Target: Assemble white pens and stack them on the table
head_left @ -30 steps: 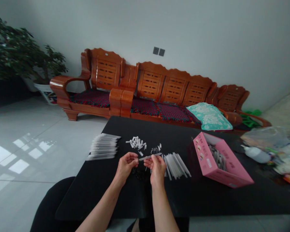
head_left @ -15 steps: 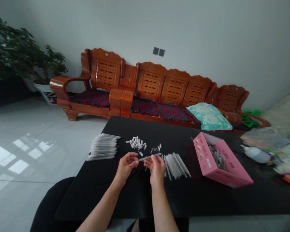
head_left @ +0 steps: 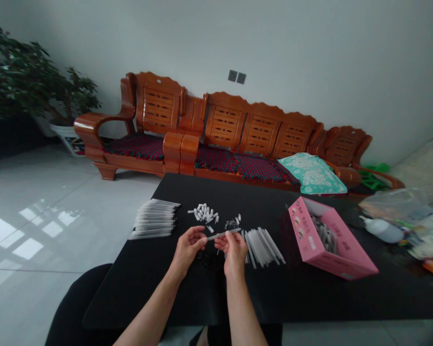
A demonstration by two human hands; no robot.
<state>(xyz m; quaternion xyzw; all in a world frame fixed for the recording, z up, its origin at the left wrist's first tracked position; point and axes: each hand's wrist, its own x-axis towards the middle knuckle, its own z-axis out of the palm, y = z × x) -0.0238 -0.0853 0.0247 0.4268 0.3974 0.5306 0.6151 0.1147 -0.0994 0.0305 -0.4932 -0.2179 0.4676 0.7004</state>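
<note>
A slim pale pen barrel (head_left: 218, 235) is held nearly level above the black table, between my two hands. My left hand (head_left: 189, 244) pinches its left end with thumb and forefinger, the other fingers curled. Thumb and fingers of my right hand (head_left: 235, 250) close on its right part. Just beyond lie a heap of small white caps (head_left: 204, 212) and a cluster of tiny clear and dark pieces (head_left: 232, 224). Beside my right hand is a bundle of pale tubes (head_left: 263, 247). To the left, a row of white pens (head_left: 155, 218) lies side by side.
On the black table (head_left: 332, 298) a pink box (head_left: 332, 240) holds a pile of grey pieces. Further right are a white bottle (head_left: 383, 230) and plastic bags (head_left: 397, 204). A wooden sofa (head_left: 223, 129) with a turquoise cushion (head_left: 313, 174) stands behind the table.
Both hands keep their hold on the pen barrel. My left fingers shift very slightly; everything else stays in place.
</note>
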